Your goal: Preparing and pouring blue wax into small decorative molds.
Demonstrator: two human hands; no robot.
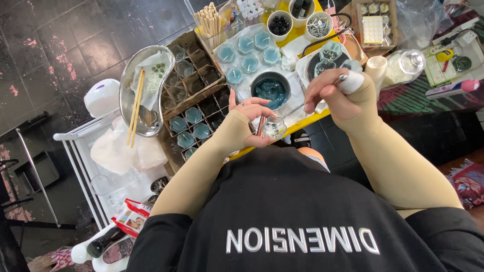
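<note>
Light even, soft, fairly bright over yellow table (pixel 297 31). Glare catching steel kidney dish (pixel 132 85) and glass jar (pixel 406 65). Dark floor tiles (pixel 75 40) carry dull sheen. Shadows weak, short. Wide lens bending edges, table curving away. Centre sharp; right hand (pixel 335 95) slightly soft. Black shirt (pixel 302 211) close, lettering crisp.

A small clear glass cup (pixel 275 128), speckled white inside, sits tilted in the left hand (pixel 252 121) near frame centre. At its two o'clock, the right hand (pixel 335 95) pinches a thin metal tool (pixel 339 79), its thumb wrapped in white.
</note>
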